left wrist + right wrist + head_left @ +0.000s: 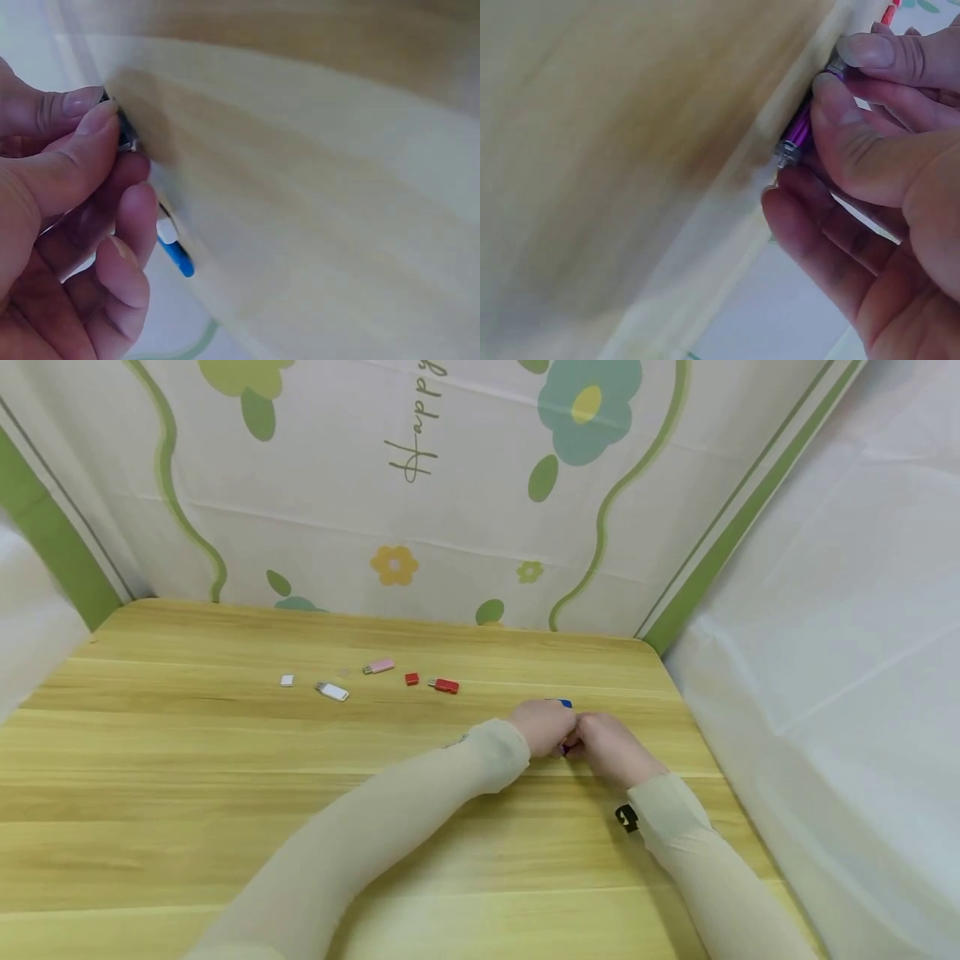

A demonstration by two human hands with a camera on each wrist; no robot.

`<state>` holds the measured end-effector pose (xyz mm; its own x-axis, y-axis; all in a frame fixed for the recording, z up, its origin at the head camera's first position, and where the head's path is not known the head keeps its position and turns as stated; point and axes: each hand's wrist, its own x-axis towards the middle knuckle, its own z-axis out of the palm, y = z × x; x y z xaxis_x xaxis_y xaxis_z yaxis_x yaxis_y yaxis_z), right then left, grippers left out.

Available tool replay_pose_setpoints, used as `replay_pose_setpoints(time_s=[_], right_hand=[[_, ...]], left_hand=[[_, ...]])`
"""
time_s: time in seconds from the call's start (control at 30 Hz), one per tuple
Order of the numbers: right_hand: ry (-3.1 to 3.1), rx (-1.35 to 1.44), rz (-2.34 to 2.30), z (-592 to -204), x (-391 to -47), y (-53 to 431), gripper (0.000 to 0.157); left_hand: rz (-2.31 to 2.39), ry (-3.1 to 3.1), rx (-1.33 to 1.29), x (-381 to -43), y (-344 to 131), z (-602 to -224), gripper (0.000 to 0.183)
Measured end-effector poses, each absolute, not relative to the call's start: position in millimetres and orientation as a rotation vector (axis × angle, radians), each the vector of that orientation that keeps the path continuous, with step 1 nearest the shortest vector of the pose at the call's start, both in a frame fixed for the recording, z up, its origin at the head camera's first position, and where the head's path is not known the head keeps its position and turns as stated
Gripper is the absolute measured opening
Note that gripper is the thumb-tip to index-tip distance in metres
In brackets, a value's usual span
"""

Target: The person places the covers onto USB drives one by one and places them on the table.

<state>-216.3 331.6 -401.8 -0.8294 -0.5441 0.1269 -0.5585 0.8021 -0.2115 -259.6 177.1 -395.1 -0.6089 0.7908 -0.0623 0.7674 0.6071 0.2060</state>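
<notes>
Near the right side of the table, my left hand (542, 727) and right hand (611, 750) meet over a small purple USB stick (799, 129) with metallic ends. In the right wrist view, my right thumb and fingers pinch its purple body. My left fingertips hold its other end, seen as a dark metallic piece (126, 135) in the left wrist view. Fingers hide much of the stick. Just beyond my left hand lies a blue USB stick (564, 702), partly covered in the head view; its blue end (177, 256) also shows in the left wrist view.
Toward the back lie a red USB stick (446, 686) and its red cap (412, 679), a pink USB stick (379, 667), a white USB stick (332, 692) and a white cap (287, 680). A patterned cloth (465, 510) hangs behind the wooden table (187, 793).
</notes>
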Motion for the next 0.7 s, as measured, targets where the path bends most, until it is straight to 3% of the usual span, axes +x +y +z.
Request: replay_pose_setpoints(time_s=[0.2,0.7], right_hand=[[-2.935,0.876,0.356,-398,-215,329,0.018],[-2.946,0.859,0.248,-391,-213,323,0.022]], left_hand=[[0.195,2.735,1.265,-254,182,-388,0.017],[0.212,2.783,1.195,-246,180,-385,0.01]])
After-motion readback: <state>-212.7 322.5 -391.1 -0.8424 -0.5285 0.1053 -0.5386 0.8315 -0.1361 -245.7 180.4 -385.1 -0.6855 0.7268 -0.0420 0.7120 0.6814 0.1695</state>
